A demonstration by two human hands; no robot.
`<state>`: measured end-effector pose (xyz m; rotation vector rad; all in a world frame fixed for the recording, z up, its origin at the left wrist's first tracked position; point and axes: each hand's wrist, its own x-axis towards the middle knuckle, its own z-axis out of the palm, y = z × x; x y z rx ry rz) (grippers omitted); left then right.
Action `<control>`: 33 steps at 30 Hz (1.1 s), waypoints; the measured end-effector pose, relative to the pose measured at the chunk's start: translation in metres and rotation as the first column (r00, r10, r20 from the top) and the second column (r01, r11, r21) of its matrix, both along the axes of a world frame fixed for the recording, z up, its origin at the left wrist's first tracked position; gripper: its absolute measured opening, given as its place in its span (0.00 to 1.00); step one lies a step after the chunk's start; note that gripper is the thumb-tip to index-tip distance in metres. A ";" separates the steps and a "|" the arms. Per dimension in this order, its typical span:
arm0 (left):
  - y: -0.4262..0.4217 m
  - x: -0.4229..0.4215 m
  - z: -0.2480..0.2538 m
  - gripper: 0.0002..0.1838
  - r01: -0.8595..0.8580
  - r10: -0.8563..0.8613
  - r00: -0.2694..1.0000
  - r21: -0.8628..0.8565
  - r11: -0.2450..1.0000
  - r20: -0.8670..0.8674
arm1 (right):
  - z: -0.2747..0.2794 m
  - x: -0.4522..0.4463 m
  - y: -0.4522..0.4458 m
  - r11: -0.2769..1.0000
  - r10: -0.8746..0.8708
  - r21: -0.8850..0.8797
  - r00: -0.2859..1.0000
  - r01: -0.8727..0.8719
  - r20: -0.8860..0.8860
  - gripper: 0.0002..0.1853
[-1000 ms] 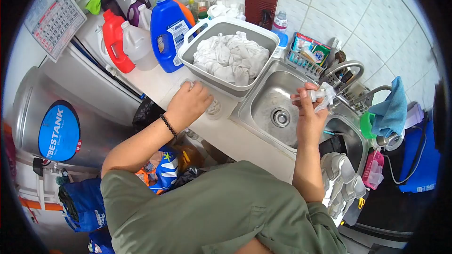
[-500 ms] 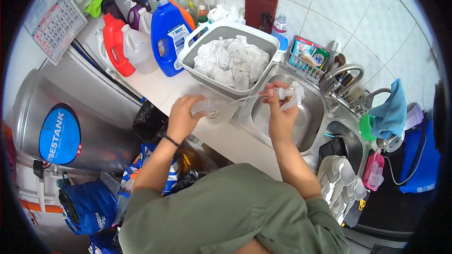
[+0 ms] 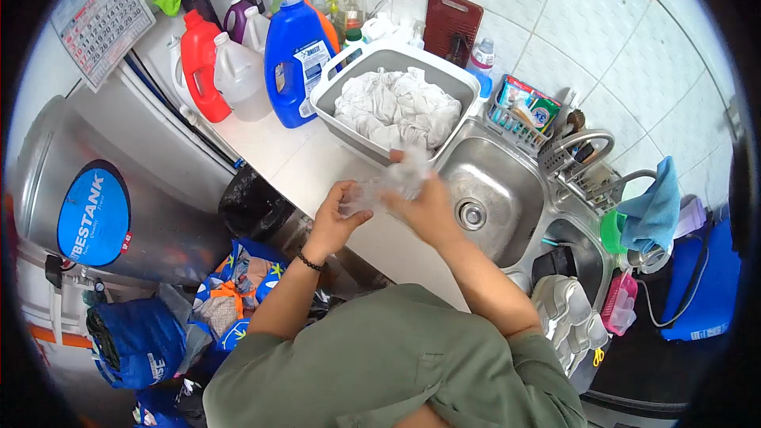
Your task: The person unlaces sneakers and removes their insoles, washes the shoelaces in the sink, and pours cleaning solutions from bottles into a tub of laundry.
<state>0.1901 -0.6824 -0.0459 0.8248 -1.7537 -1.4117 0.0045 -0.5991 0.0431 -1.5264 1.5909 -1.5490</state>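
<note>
Within the left hand (image 3: 334, 219), clear bottle (image 3: 364, 197)

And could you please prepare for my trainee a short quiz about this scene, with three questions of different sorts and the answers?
1. Which wrist wears the dark bracelet?
2. True or false: the cloth in the tub is red.
3. Fill in the missing word: the left hand holds a clear ____.

Key:
1. The left.
2. False; it is white.
3. Bottle.
</note>
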 end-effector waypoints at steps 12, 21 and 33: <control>-0.087 0.006 -0.079 0.30 -0.384 0.379 0.923 -0.137 0.913 -0.063 | -0.119 0.027 -0.046 0.980 0.116 0.200 0.867 -0.019 -0.485 0.39; -0.074 -0.007 -0.078 0.49 -0.459 0.483 0.875 -0.335 0.823 -0.014 | -0.085 -0.017 0.028 0.964 0.189 0.250 0.891 -0.089 -0.412 0.32; 0.089 -0.151 -0.026 0.50 0.380 -0.417 0.896 -0.224 0.898 -0.151 | -0.022 -0.104 0.103 0.901 -0.088 0.379 0.945 0.210 -0.314 0.39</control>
